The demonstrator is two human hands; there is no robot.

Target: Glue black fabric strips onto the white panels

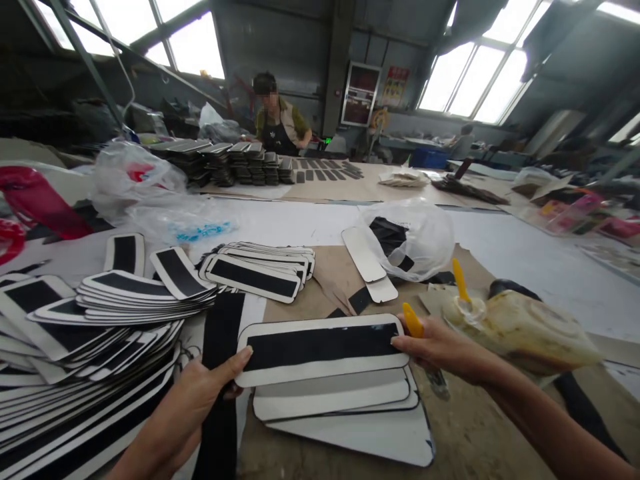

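Note:
A white panel with rounded corners and a black strip (323, 347) is held up between both hands. My left hand (200, 400) pinches its left end, thumb on top. My right hand (440, 347) grips the right end and also has a yellow-handled tool (413, 320) in it. Beneath the held panel lie several plain white panels (360, 433), fanned out on the brown sheet. A long black strip (220, 387) runs beside my left hand. The undersides of the held panel and the fingers below it are hidden.
Stacks of strip-faced panels (145, 293) fill the left side. A clear bag with black pieces (410, 240) sits beyond the hands, near two white panels (365, 257). At right lies a glue-stained bag (535, 330) with a yellow-handled tool (460, 280). A person (280, 127) stands across the tables.

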